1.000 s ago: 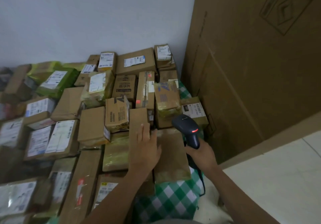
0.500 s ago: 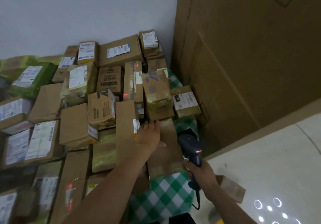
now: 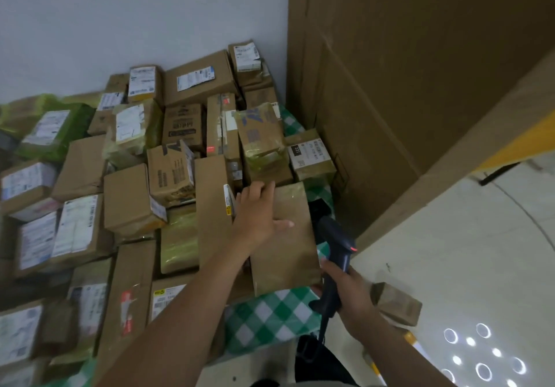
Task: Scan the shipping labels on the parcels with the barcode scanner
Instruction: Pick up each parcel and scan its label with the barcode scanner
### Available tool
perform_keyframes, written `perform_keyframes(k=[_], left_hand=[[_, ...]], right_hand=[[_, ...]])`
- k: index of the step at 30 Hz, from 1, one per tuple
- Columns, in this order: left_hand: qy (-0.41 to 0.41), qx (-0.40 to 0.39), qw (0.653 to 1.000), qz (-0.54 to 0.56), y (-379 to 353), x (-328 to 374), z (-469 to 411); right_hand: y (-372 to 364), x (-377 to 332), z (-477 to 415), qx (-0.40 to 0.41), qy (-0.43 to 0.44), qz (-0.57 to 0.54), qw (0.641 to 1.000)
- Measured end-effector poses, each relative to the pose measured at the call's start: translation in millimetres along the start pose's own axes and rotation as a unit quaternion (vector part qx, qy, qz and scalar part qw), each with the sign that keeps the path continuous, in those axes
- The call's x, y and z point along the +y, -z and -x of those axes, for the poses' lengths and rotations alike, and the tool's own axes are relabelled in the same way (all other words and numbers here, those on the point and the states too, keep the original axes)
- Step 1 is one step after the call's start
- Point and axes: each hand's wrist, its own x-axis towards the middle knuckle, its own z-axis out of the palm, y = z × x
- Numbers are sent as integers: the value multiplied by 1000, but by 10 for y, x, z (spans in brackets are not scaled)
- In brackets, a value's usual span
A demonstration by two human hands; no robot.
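Dim indoor light, soft and flat; colours muted, browns muddy. Pale wall [image 3: 120, 20] evenly lit, with a slight blue cast. White rings and dots of glare sit on the glossy floor [image 3: 450, 251] at lower right. Faint sheen on the tape of the flat brown parcel [image 3: 288, 254]. Small red lamp glows on the barcode scanner [image 3: 339, 245]. Deep shadow in the gap beside the tall cardboard sheet [image 3: 420, 71]. Parcels [image 3: 126, 197] at the left edge smeared, labels [image 3: 76, 226] unreadable there; centre sharper. Wide-angle bend curves the floor lines and the sheet's edge
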Motion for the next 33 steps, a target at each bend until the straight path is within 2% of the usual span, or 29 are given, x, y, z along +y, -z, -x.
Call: perform_keyframes(k=[4,9,13,15,19,23,25,28,33], left_hand=[[16,119,983,139,191,120,373],[93,247,912,312,417,131,1086],[114,277,833,465,510,-44,1565],[126,279,811,499,559,-177,1741],[117,257,821,496,645,-511,2037],[77,186,870,451,675,-923,2254],[97,165,877,441,639,-1096,2294],[142,148,851,484,587,-1201,2402],[243,223,785,525,508,-1256,2441]], right_hand=[[-13,7,275,35,39,-65,997],[-81,-16,705,59,112,-160,979],[-254,-38,988,37,153,-194,968],[-364,-23,1071,25,172,-199,965],[-577,-4,1197,-16,185,-202,962],[-673,22,1213,-82,162,-151,972],[-733,82,1230,-98,153,-104,978],[-845,233,1257,-94,154,-57,982],[-943,436,1230,-81,178,-7,981]])
